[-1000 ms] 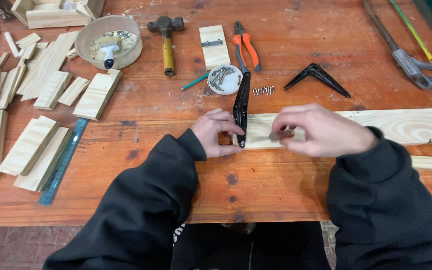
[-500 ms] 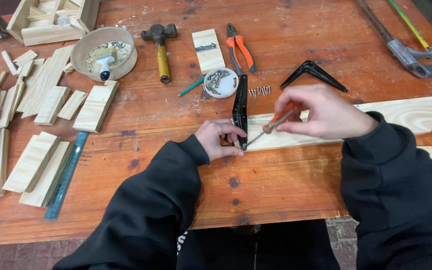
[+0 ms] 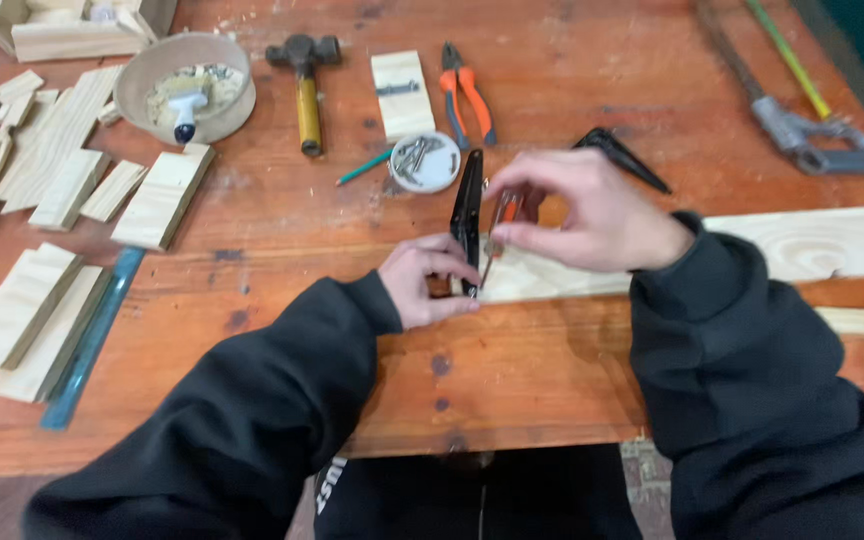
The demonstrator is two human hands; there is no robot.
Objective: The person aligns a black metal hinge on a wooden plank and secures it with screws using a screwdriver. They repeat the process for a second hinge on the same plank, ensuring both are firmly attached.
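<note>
Black metal hinge strap (image 3: 467, 215) stands on edge across the left end of the pale pine plank (image 3: 802, 245), roughly centre of the wooden surface (image 3: 282, 230). Left hand (image 3: 427, 285) has its fingers curled against the strap's lower end, pinning it to the plank, likely so it can't shift. Right hand (image 3: 582, 215) pinches a thin orange-handled screwdriver (image 3: 497, 230) between thumb and fingertips, tip pointing down at the plank just right of the strap; whether it sits in a screw is too blurred to tell.

At 12 o'clock from the strap: small white round lid holding screws (image 3: 424, 160), close enough to grab from. Green pencil (image 3: 364, 168) beside it at 10. Orange-handled pliers (image 3: 467, 95) and a small pine block (image 3: 402, 95) further out at 12. Yellow-handled hammer (image 3: 304, 85) at 11. Second black bracket (image 3: 622, 155) at 2, partly behind the right hand.
</note>
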